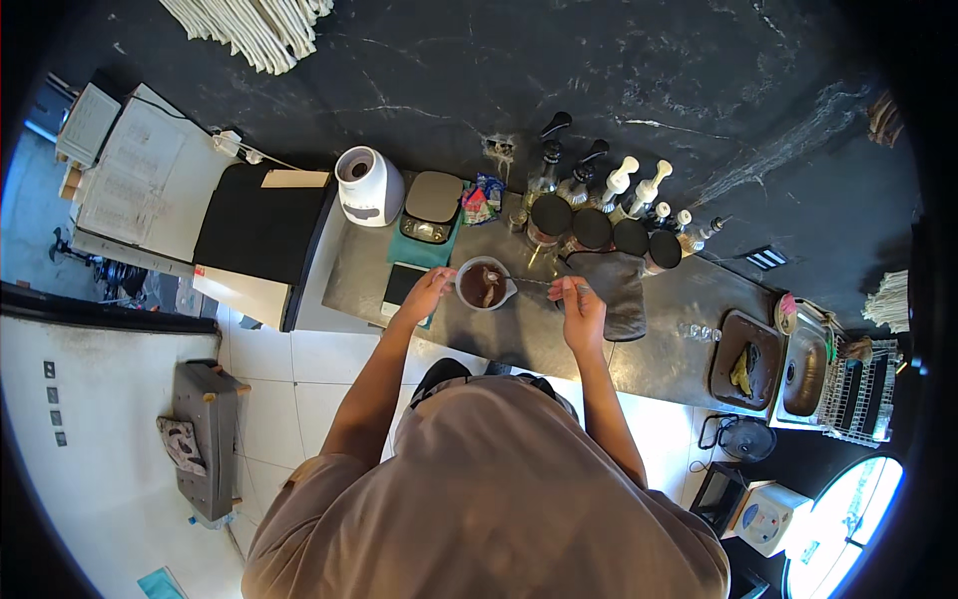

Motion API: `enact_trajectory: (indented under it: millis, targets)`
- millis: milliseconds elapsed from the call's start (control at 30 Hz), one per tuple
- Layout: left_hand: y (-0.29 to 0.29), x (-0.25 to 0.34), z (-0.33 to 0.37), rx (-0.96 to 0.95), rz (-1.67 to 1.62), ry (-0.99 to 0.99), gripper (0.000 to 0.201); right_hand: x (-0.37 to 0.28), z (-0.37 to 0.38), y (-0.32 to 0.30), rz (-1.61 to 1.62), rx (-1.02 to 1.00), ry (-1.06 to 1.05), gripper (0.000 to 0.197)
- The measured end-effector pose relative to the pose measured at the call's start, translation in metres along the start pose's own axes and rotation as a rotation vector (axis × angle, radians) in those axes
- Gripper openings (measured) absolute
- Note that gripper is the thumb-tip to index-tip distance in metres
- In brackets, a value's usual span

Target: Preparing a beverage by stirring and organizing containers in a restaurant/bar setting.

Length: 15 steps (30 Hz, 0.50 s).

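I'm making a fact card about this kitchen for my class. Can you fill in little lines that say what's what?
Place: grey counter below a dark wall
Left hand: on the side of a small cup with brown stuff inside
Right hand: holds a long spoon reaching into the cup
Behind the cup: dark-lidded jars, pump bottles
Left of the cup: scale, white grinder
Far right: sink

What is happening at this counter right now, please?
A person stands at a metal counter. The left hand rests against the side of a small cup of brown liquid. The right hand holds a long spoon whose bowl reaches into the cup. Behind stand dark-lidded jars, pump bottles and a small scale.
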State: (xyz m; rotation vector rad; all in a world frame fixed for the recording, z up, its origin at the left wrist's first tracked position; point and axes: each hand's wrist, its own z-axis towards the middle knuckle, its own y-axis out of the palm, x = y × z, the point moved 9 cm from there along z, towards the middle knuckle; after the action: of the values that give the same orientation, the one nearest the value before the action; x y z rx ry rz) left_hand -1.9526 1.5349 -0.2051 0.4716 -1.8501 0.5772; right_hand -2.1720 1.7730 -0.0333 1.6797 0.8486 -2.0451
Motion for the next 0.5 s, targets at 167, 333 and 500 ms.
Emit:
enact_trajectory:
  millis: [167, 333, 500]
  targets:
    - [0.002, -0.007, -0.005, -0.037, -0.056, 0.010, 0.034, 0.000, -0.003, -0.002, 0.009, 0.012, 0.013, 0.025]
    - [0.004, 0.001, -0.003, -0.068, 0.010, 0.012, 0.034, -0.002, -0.004, 0.003, -0.002, 0.002, 0.039, 0.028]
    - [-0.001, 0.008, 0.000, -0.023, 0.060, 0.105, 0.032, -0.022, 0.003, 0.014, -0.094, -0.006, -0.021, 0.025]
